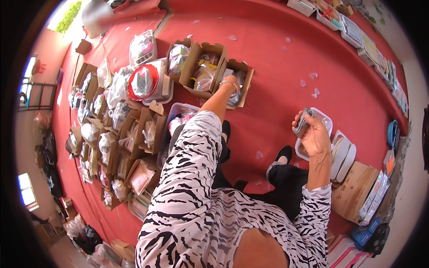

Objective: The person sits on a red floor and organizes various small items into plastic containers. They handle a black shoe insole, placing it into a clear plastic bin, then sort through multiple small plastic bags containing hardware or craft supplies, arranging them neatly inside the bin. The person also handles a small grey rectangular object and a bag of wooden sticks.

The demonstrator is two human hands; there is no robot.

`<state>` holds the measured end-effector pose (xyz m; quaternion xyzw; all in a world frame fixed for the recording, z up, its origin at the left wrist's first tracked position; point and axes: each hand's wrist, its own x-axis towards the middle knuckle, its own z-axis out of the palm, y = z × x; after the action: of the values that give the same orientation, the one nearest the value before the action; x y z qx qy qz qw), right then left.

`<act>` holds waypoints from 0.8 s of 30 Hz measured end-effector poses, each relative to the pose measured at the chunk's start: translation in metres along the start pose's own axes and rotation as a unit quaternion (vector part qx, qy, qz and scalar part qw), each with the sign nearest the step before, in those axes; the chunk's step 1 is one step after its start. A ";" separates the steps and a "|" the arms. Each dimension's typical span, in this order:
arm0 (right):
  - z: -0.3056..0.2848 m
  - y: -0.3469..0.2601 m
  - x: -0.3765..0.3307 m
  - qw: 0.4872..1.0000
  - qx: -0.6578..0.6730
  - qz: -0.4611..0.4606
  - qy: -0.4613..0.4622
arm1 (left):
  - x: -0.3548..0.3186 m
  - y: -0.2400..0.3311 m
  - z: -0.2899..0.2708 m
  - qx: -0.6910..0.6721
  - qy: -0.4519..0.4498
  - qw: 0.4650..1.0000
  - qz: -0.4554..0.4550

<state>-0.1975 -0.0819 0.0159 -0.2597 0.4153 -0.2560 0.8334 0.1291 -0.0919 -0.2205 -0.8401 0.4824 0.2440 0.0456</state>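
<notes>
The person stands over a red floor (277, 80) and bends forward. The left hand (231, 85), a bangle on its wrist, reaches down into an open brown box (237, 82), the rightmost of a row of three; its fingers are hidden among the contents, so whether they are closed on anything cannot be told. The right hand (313, 134) is raised near the body with its fingers curled shut around a small grey item (303, 125), held over a clear tub (324, 118) that sits on the floor.

As far as the work can be judged, it looks well along: many boxes (134, 138) to the left already hold clear bagged goods (118, 85), and the three-box row also shows bags inside. The grey item is not yet in a box, and several stacked trays (353, 29) along the far edge appear untouched.

The grey item is small, oblong and dull in colour, partly covered by the fingers; its exact kind is too small to tell. Bits of clear scrap (315, 93) lie scattered on the floor.
</notes>
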 end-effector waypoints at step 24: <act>0.013 0.002 0.007 0.999 -0.029 -0.016 0.022 | 0.026 -0.083 -0.022 0.102 0.046 0.994 -0.016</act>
<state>-0.1833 -0.0820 0.0174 -0.2853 0.4363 -0.2629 0.8119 0.2164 -0.0751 -0.2265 -0.8489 0.4931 0.1538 0.1125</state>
